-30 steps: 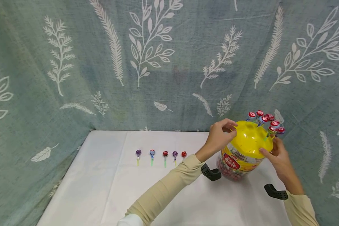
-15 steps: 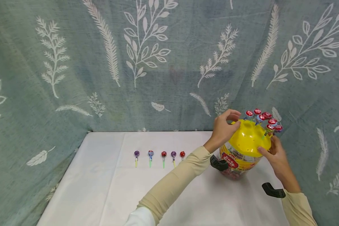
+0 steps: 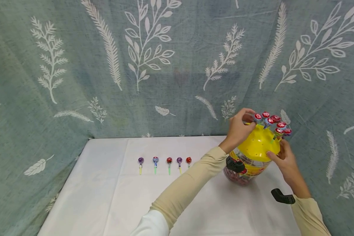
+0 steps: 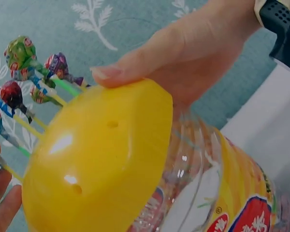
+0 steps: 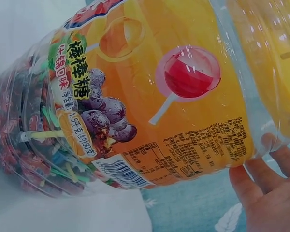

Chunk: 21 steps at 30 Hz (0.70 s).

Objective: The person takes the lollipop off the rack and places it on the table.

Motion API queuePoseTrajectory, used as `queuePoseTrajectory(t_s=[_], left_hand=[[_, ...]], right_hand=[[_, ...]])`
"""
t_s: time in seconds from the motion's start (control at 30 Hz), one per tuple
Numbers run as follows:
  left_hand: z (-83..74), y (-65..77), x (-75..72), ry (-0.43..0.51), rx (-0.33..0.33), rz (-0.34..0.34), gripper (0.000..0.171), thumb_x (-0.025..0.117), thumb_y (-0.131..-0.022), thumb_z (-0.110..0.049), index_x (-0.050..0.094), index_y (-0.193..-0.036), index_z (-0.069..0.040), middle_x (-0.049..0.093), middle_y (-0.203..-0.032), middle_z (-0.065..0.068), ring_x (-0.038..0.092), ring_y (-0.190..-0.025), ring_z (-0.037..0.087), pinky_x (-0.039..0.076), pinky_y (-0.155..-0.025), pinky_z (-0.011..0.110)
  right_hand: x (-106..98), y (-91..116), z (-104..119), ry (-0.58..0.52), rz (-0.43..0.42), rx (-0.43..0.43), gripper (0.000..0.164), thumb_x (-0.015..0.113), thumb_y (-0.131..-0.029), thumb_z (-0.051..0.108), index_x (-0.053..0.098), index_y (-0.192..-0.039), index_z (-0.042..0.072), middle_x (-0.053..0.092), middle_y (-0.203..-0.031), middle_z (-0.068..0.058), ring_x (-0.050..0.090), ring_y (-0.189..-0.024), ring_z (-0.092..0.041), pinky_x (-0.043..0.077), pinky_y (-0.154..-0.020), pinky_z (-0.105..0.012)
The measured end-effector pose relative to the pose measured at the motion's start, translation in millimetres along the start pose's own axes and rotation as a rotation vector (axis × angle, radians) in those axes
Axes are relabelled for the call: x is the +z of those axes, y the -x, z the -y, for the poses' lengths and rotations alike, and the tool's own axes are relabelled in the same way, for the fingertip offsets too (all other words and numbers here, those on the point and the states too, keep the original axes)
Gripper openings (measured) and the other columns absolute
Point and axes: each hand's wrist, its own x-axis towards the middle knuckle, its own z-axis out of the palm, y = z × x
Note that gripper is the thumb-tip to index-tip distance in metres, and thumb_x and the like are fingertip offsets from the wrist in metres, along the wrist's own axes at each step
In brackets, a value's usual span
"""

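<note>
A clear plastic candy jar (image 5: 183,96) with a yellow lid (image 3: 258,142) leans tilted on the right of the table in the head view. Several wrapped lollipops (image 3: 269,122) stick up from holes along the lid's far side. My right hand (image 3: 284,160) grips the jar at its top, thumb on the lid, other fingers around the neck. At the lid's left edge my left hand (image 3: 240,127) pinches a lollipop by its yellow stick (image 4: 12,173), close to the rim in the left wrist view. The fingers hide part of that lollipop.
Several lollipops (image 3: 155,160) lie in a row on the white-covered table (image 3: 106,190), left of the jar. My left forearm crosses over the table near the row's right end. A green leaf-patterned curtain (image 3: 180,75) hangs behind the table and at both sides.
My left hand has moved up and right, from the lid's left rim to the leftmost lollipops. The right hand keeps its hold on the jar. The head view has shifted slightly.
</note>
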Motion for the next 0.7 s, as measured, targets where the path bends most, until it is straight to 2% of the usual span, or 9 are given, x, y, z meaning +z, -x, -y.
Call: queuePoseTrajectory(t_s=[0.13, 0.23, 0.47, 0.6, 0.7], left_hand=[[-4.0, -1.3, 1.9, -0.025, 0.012, -0.008, 0.027, 0.065, -0.085, -0.001, 0.059, -0.111, -0.008, 0.065, -0.087, 0.001, 0.058, -0.076, -0.001, 0.048, -0.069, 0.010], [-6.4, -3.5, 1.3, -0.033, 0.053, -0.017, 0.026, 0.064, -0.086, 0.000, 0.060, -0.110, -0.006, 0.066, -0.088, 0.003, 0.058, -0.076, 0.000, 0.048, -0.070, 0.009], [-16.8, -10.3, -6.4, -0.023, 0.151, -0.016, 0.026, 0.064, -0.088, -0.003, 0.060, -0.113, -0.006, 0.068, -0.091, 0.007, 0.062, -0.080, 0.003, 0.048, -0.073, 0.010], [-24.1, -7.5, -14.1, -0.015, 0.181, 0.009, 0.028, 0.065, -0.088, -0.004, 0.060, -0.115, -0.005, 0.067, -0.094, 0.007, 0.062, -0.080, 0.007, 0.048, -0.074, 0.013], [-35.7, 0.1, -24.1, -0.007, 0.189, 0.023, 0.028, 0.065, -0.087, -0.001, 0.060, -0.114, -0.002, 0.067, -0.093, 0.011, 0.062, -0.078, 0.012, 0.049, -0.071, 0.014]], right_hand=[[1.7, -0.8, -0.3, -0.033, 0.000, -0.011, 0.065, 0.053, -0.097, 0.022, 0.014, -0.149, 0.023, 0.024, -0.150, -0.016, 0.037, -0.120, -0.008, 0.039, -0.086, -0.007], [2.3, -0.7, -0.2, -0.039, 0.000, -0.012, 0.065, 0.054, -0.097, 0.022, 0.014, -0.149, 0.022, 0.024, -0.150, -0.017, 0.038, -0.117, -0.004, 0.039, -0.086, -0.006], [1.1, -1.8, -0.7, -0.015, 0.008, -0.007, 0.067, 0.053, -0.098, 0.024, 0.011, -0.150, 0.023, 0.021, -0.152, -0.018, 0.035, -0.129, -0.021, 0.039, -0.089, -0.007], [0.4, -1.6, -1.9, -0.020, 0.004, -0.016, 0.067, 0.053, -0.098, 0.023, 0.012, -0.150, 0.023, 0.022, -0.152, -0.017, 0.036, -0.127, -0.018, 0.039, -0.088, -0.008], [0.8, -0.8, -2.3, -0.027, 0.000, -0.014, 0.067, 0.053, -0.097, 0.023, 0.012, -0.150, 0.024, 0.021, -0.152, -0.016, 0.036, -0.126, -0.018, 0.039, -0.088, -0.008]])
